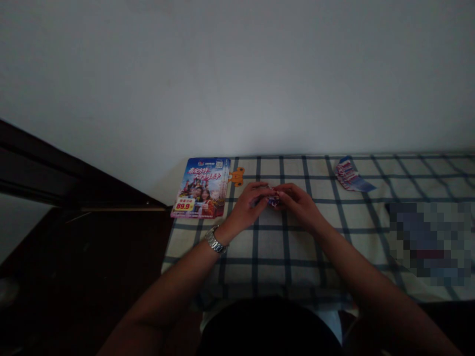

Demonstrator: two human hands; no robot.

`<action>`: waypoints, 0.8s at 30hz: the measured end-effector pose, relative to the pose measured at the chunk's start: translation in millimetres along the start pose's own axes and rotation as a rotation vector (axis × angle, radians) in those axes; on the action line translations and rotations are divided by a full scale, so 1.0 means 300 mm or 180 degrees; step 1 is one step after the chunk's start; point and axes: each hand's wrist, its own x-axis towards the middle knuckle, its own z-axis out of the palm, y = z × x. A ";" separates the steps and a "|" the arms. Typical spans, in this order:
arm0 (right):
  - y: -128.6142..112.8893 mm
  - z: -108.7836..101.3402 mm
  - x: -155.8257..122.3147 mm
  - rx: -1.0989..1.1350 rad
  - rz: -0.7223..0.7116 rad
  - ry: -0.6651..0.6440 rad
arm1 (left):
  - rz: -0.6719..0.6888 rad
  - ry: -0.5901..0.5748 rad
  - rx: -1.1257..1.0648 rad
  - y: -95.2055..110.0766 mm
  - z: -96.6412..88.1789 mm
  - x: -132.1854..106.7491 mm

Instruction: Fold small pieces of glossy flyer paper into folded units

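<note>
My left hand and my right hand meet over the middle of a checked cloth. Their fingertips pinch a small folded piece of coloured paper, purple and white, between them. Both hands have curled fingers closed on it. A metal watch sits on my left wrist.
A stack of colourful flyers lies at the cloth's far left corner, with a small orange cut-out beside it. A folded paper piece lies at the far right. A blurred patch covers the right. Dark wooden furniture stands left.
</note>
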 end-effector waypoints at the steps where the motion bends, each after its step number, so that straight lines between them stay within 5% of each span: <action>1: -0.002 -0.001 0.000 -0.0040 -0.0041 0.0009 | 0.0007 -0.0020 0.0054 -0.006 0.001 -0.001; 10: 0.011 -0.001 0.005 -0.0264 -0.0256 -0.0078 | -0.0011 -0.0142 0.0214 0.004 -0.011 0.010; 16: 0.026 0.001 0.000 -0.0299 -0.0418 -0.0156 | -0.0269 0.0125 -0.0349 0.003 -0.001 0.007; 24: 0.038 0.014 -0.017 -0.0366 -0.0379 -0.0357 | -0.0508 0.0155 0.0105 0.019 -0.013 0.016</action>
